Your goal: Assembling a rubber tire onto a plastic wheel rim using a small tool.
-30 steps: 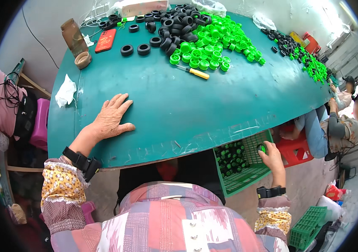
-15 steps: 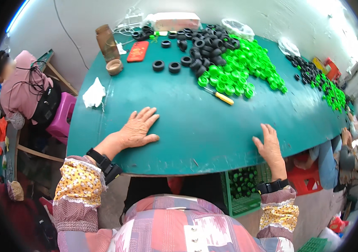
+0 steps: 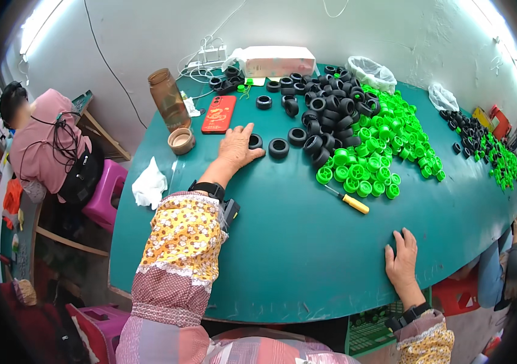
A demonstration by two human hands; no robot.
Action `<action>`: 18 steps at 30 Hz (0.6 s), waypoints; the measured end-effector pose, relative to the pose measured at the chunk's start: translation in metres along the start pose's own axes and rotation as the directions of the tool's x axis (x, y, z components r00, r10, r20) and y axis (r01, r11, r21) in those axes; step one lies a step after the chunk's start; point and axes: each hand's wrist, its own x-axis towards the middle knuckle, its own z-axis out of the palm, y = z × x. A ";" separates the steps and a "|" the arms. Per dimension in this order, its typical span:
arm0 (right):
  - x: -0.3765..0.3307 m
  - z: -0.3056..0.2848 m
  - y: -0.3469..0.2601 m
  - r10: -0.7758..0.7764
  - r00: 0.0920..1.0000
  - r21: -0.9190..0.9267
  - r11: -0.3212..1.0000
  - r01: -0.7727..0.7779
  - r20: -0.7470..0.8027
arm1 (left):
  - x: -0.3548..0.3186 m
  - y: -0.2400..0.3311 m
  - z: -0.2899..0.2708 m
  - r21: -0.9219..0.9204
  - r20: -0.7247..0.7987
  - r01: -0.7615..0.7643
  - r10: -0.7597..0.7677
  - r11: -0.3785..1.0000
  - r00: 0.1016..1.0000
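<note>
My left hand [image 3: 238, 149] reaches over the green table [image 3: 270, 242], its fingers and thumb spread around a small black toy tyre [image 3: 256, 141]. That tyre lies partly hidden by the hand; whether I grip it firmly does not show. Two more tyres, one a black tyre [image 3: 278, 148], lie just to its right, beside a large heap of black tyres [image 3: 329, 110]. Bright green wheel hubs [image 3: 386, 136] are piled right of them. My right hand [image 3: 401, 259] rests on the table near its front edge, fingers apart and holding nothing. A yellow-handled screwdriver [image 3: 355, 204] lies in front of the hubs.
Beyond my left hand are a red phone [image 3: 218, 114], a brown bottle [image 3: 169, 100] and its cup-like lid [image 3: 181, 141]. A white tissue [image 3: 149, 183] lies at the left. Along the wall stands a tissue box [image 3: 280, 61]. A person [image 3: 46, 133] sits beyond the table's left side.
My left hand has moved forward from the bare tabletop to a black tyre near the phone. My right hand stays low by the front edge. The view has shifted.
</note>
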 end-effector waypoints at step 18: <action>0.055 -0.022 0.006 0.210 0.963 0.072 0.972 -0.225 0.171 | -0.115 0.054 -0.070 -0.388 -0.020 -0.207 0.216 0.898 0.976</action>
